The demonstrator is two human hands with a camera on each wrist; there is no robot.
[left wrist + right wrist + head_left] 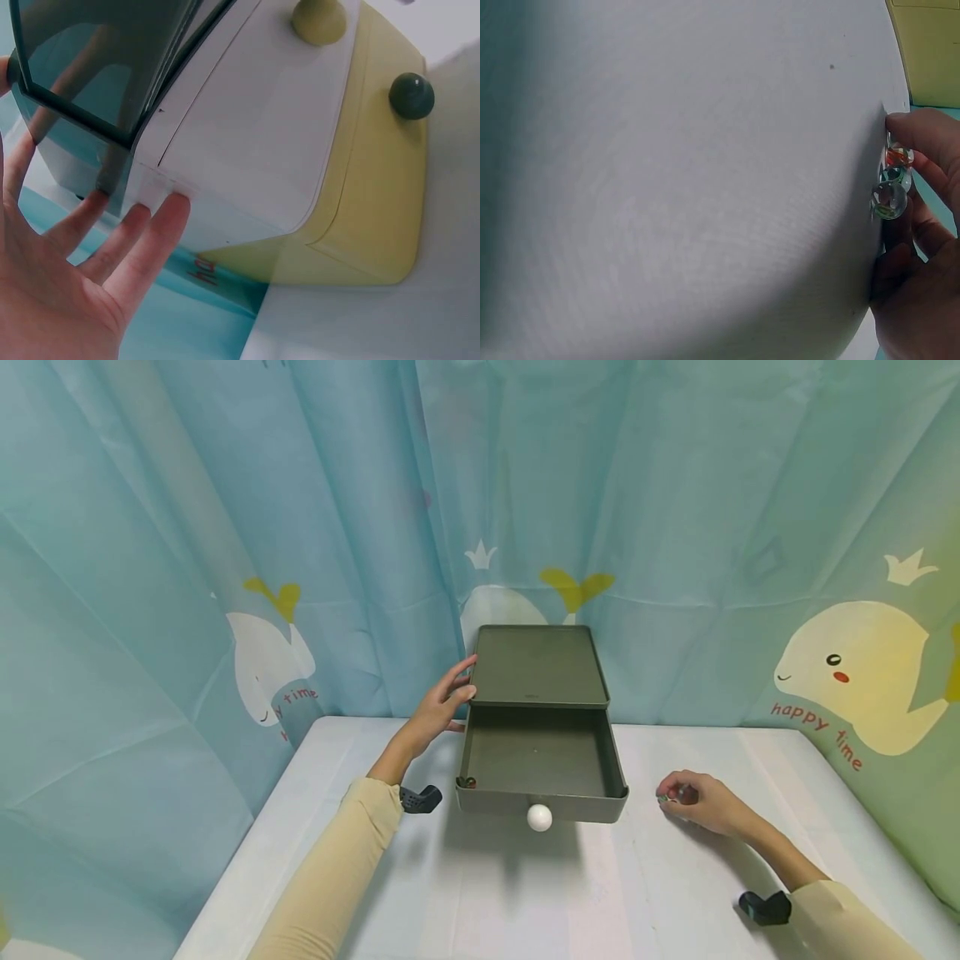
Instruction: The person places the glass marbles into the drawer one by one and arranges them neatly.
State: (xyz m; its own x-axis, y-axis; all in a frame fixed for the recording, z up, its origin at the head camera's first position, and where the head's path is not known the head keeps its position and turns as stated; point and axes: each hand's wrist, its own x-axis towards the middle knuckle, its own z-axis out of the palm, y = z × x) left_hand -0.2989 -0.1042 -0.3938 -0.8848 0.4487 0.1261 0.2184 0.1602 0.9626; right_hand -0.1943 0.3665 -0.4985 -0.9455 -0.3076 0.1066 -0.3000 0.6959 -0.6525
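Note:
A small cabinet has a dark green top [538,667] and a matching drawer [498,803] pulled out toward me, with a white round knob [539,817]. My left hand [438,706] rests against the cabinet's left side, fingers spread; in the left wrist view the fingertips touch its wall. Several small dark and reddish marbles [467,782] sit in the drawer's front left corner. On the table to the right, my right hand [703,803] pinches clear glass marbles [890,199] with coloured swirls between thumb and fingers, close to the tabletop.
Beneath the green drawer are a white drawer [247,127] with a yellow knob and a yellow drawer [375,180] with a dark green knob. The white table [390,893] backs onto a blue-green curtain [675,485] with whale prints.

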